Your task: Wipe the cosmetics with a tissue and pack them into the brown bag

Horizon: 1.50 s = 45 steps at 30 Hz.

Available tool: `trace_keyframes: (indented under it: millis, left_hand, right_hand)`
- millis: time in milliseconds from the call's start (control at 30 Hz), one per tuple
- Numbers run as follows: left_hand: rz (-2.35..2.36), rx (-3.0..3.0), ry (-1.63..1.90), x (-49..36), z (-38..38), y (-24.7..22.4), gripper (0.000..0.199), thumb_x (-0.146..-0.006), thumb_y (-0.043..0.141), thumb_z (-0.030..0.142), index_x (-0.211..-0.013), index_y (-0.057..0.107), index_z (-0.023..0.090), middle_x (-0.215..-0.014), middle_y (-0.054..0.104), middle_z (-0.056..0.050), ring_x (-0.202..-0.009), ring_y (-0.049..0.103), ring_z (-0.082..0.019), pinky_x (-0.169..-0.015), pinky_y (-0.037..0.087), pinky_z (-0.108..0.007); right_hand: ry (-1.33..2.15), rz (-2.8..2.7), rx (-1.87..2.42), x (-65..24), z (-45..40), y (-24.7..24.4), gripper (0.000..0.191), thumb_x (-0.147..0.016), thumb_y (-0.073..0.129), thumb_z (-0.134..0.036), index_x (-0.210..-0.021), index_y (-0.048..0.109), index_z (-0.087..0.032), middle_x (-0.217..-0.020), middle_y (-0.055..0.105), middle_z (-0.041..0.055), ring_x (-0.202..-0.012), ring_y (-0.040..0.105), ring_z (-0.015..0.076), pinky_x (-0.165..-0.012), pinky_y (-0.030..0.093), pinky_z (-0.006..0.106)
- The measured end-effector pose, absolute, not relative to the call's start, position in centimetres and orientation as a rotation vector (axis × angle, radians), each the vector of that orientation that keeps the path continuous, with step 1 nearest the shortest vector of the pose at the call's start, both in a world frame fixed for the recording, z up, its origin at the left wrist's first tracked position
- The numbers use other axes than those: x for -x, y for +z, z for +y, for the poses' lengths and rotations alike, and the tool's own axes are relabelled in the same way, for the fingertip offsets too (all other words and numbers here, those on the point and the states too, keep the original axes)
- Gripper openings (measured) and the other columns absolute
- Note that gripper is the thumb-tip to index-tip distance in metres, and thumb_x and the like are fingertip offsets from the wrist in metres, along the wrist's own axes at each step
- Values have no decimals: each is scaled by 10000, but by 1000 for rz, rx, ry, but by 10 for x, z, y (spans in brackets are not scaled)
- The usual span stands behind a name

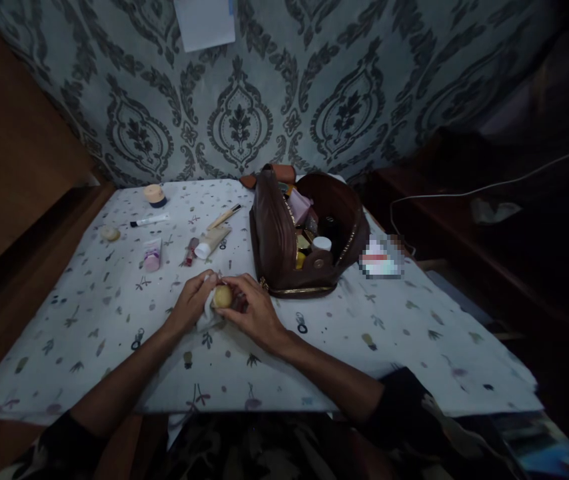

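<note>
Close to the middle of the table, my left hand [192, 303] is closed on a white cloth [208, 319], which looks like a wipe or tissue. The cloth presses against a small round container with a yellowish-gold top [223, 297]. Fingers and thumb of my right hand [254, 310] grip that container from the right side. Just beyond my hands lie a cream tube with a white cap [212, 241] and a small reddish tube [191, 252]. To the right stands a brown cosmetic bag [277, 247], unzipped, with a white-lidded jar [321, 245] and other items inside.
On the patterned tablecloth [264, 380] at left are a jar with a beige lid [155, 195], a slim white tube [150, 220], a pale round item [110, 233] and a pink-capped tube [152, 255]. Two thin sticks [223, 217] lie behind. A white cable [457, 195] runs at right.
</note>
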<state>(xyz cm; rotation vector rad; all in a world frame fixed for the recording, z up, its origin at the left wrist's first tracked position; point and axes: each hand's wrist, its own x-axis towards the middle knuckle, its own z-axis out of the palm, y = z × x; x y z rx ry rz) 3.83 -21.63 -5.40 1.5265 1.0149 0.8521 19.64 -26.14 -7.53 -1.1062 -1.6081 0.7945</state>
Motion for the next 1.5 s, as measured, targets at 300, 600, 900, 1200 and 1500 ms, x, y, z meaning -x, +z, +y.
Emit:
trace_keyframes:
  millis: [300, 600, 900, 1200, 1500]
  left_hand:
    - [1011, -1763, 851, -38, -220, -48, 410, -869, 519, 573, -945, 605, 179, -895, 642, -36, -876, 590, -208, -799, 467, -306]
    - [1064, -1830, 745, -42, -226, -44, 447, -932, 383, 560, -739, 552, 194, -679, 573, 0, -659, 539, -178, -636, 440, -282]
    - [1101, -1659, 733, -43, -219, -49, 423, -935, 395, 591, -914, 559, 202, -575, 624, 13, -561, 582, -199, -646, 447, -309]
    - [1103, -1709, 660, -43, -217, -49, 412, -935, 418, 582, -896, 570, 201, -585, 638, 8, -578, 602, -195, -670, 449, -304]
    - [1039, -1712, 583, -41, -215, -49, 419, -933, 429, 592, -900, 569, 198, -638, 651, -3, -596, 613, -185, -656, 457, -295]
  right_hand:
    - [678, -1637, 1129, -194, -264, -76, 282, -764, 704, -145, -1030, 621, -190, -953, 566, 29, -868, 567, 167, -777, 484, 285]
    - [643, -1780, 1103, -199, -269, -71, 267, -728, 747, -189, -939, 583, -192, -911, 530, 8, -826, 550, 151, -736, 473, 259]
    - [285, -1621, 1126, -299, -278, 31, 280, -782, 740, -241, -1024, 611, -189, -977, 614, 30, -825, 558, 142, -709, 449, 250]
    - [113, -2031, 1582, -339, -240, 63, 203, -775, 701, -190, -964, 627, -174, -958, 641, 38, -905, 562, 197, -776, 393, 286]
    - [119, -2387, 1946, -326, -226, 81, 189, -799, 640, -241, -965, 678, -159, -1002, 686, 114, -948, 648, 255, -695, 405, 285]
